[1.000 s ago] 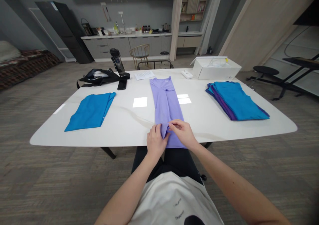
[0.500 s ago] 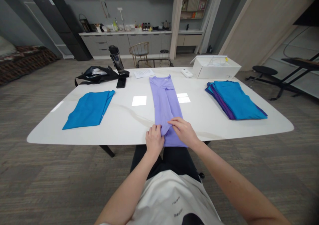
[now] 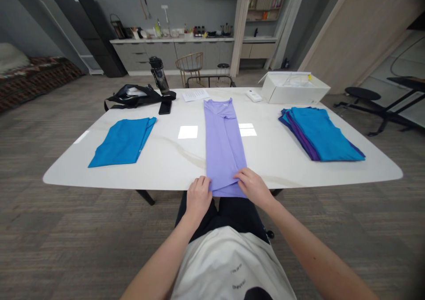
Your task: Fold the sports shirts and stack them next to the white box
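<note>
A lavender shirt (image 3: 222, 145) lies lengthwise in a narrow folded strip, its neckline at the far end and its hem at the table's near edge. My left hand (image 3: 199, 196) is closed on the near left corner of the shirt. With thumb and fingers pinched, my right hand (image 3: 253, 185) grips the upper layer's edge near the right side of the hem. The top layer lies nearly flat, slanting slightly across the layer beneath.
On the white table (image 3: 166, 167), a folded blue garment (image 3: 122, 141) lies left and a stack of blue and purple garments (image 3: 323, 134) right. Farther back are a black bag (image 3: 133, 97), bottle (image 3: 159, 75), phone (image 3: 165, 107), paper (image 3: 195, 95), small white device (image 3: 254, 96) and white box (image 3: 295, 89).
The bunched cloth between my hands has been spread flat toward the hem. My hands have moved a little apart and nearer to me, still holding the shirt. The view has shifted slightly.
</note>
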`<state>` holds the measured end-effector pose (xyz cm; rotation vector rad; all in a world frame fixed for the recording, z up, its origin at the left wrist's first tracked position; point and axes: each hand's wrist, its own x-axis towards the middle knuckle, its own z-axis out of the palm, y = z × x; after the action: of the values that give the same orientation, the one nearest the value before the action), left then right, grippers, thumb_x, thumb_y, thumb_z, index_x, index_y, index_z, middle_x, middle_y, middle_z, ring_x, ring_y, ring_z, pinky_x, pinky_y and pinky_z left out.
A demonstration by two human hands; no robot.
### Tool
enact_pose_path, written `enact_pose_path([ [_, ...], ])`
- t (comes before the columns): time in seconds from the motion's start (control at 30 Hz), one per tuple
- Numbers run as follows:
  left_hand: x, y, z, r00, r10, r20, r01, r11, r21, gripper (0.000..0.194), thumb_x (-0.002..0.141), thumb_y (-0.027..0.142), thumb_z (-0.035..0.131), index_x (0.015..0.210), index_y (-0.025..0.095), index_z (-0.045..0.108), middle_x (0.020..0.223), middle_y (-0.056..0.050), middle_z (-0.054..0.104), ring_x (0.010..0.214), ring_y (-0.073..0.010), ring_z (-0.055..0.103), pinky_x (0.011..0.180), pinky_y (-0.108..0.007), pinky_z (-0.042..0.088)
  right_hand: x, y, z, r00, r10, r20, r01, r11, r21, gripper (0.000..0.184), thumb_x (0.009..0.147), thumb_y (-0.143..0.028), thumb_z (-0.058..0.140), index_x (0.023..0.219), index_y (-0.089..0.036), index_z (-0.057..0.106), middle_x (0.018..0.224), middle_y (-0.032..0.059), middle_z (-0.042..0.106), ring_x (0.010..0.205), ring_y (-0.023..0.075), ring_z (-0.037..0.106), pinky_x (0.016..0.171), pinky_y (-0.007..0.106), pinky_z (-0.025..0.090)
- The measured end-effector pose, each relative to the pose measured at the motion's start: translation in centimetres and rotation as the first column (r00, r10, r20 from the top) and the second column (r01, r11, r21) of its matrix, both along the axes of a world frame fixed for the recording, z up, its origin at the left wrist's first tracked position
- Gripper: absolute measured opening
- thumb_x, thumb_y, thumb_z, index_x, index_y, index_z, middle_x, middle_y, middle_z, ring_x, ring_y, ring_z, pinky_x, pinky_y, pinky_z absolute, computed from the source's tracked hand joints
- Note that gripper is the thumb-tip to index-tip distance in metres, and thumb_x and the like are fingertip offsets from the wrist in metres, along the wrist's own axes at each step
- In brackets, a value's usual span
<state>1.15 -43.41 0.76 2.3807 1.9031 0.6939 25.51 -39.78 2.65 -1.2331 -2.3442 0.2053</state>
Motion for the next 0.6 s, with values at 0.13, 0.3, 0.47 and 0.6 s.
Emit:
enact_pose_path([
  [0.13, -1.3, -0.3, -0.1, 0.994, -0.109, -0.006, 0.109, 0.993, 0.050, 0.027, 0.087, 0.004, 0.056, 0.105, 0.023, 0.059, 0.105, -0.006, 0.066, 0.097, -0.0251, 0.062, 0.086, -0.039, 0.053, 0.3, -0.6, -0.8, 0.998, 0.049, -0.027, -0.049, 0.999, -0.014, 0.034, 0.097, -0.008, 0.045, 0.114, -0.021, 0.072, 0.105, 0.0105, 0.066, 0.099, 0.0249, 0.063, 0.089, 0.043, 0.056],
  [0.3, -2.2, -0.5, 0.1, 0.982, -0.174, -0.069, 0.177, 0.984, 0.035, 0.022, 0.087, 0.005, 0.057, 0.100, 0.023, 0.061, 0.101, -0.007, 0.066, 0.094, -0.0250, 0.061, 0.085, -0.040, 0.052, 0.6, -1.0, -1.2, 0.995, 0.087, 0.057, -0.087, 0.996, -0.001, 0.033, 0.098, -0.009, 0.047, 0.118, -0.020, 0.072, 0.104, 0.0112, 0.068, 0.097, 0.0254, 0.062, 0.087, 0.043, 0.053],
  [0.47, -3.2, -1.0, 0.3, 0.951, -0.287, -0.118, 0.292, 0.956, 0.031, 0.022, 0.095, 0.011, 0.052, 0.109, 0.022, 0.066, 0.102, -0.007, 0.070, 0.096, -0.0241, 0.063, 0.091, -0.044, 0.048, 1.0, -1.4, -0.8, 0.990, 0.105, 0.093, -0.102, 0.994, -0.038, 0.033, 0.095, -0.008, 0.052, 0.119, -0.019, 0.071, 0.107, 0.0107, 0.070, 0.101, 0.0254, 0.062, 0.091, 0.044, 0.050],
  [0.6, -5.7, -0.5, 1.1, 0.880, -0.471, -0.060, 0.470, 0.882, -0.026, 0.033, 0.097, 0.014, 0.050, 0.122, 0.024, 0.068, 0.113, -0.008, 0.071, 0.104, -0.0227, 0.064, 0.099, -0.046, 0.047, 2.1, -2.0, 0.0, 0.985, 0.152, 0.084, -0.145, 0.986, -0.083, 0.042, 0.092, -0.005, 0.051, 0.124, -0.023, 0.070, 0.119, 0.0098, 0.072, 0.112, 0.0250, 0.063, 0.098, 0.046, 0.048],
])
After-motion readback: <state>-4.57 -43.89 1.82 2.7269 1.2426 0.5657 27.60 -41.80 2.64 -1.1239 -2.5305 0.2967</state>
